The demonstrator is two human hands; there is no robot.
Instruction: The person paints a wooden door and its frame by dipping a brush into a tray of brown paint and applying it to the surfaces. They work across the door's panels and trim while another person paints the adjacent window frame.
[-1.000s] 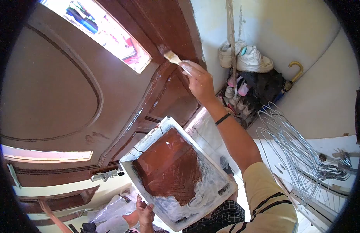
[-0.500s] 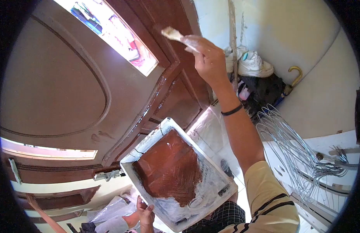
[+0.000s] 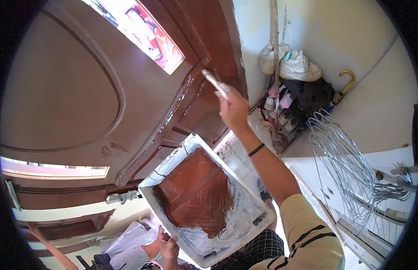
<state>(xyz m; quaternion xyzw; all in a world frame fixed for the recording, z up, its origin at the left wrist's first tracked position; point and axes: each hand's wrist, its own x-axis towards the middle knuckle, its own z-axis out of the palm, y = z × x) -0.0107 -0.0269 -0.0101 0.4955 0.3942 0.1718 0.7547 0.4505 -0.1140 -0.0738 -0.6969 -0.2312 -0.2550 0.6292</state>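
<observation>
My right hand [image 3: 233, 108] is closed around the handle of a paintbrush [image 3: 213, 83], its bristles at the brown door's raised moulding. Whether the bristles touch the wood is hard to tell. My left hand [image 3: 169, 248] grips the lower left rim of a white paint tray [image 3: 150, 193], thumb over the edge. Reddish-brown paint [image 3: 195, 193] covers much of the tray's inside, with whitish smears near the lower corner. The brown wooden door [image 3: 69, 81] has curved mouldings, with wet, shiny spots along one of them.
White shoes [image 3: 299, 67] and a bag with an umbrella [image 3: 347, 81] are piled in the corner by a pole [image 3: 275, 40]. A bundle of wire hangers [image 3: 344, 171] hangs at right. Another person's arm [image 3: 51, 247] reaches in at lower left, near a door handle [image 3: 123, 198].
My right hand has moved down with the paintbrush, bringing its bristles from the upper door frame to the moulding. The paint tray stays in my left hand, nearly unmoved. The view shifts slightly.
</observation>
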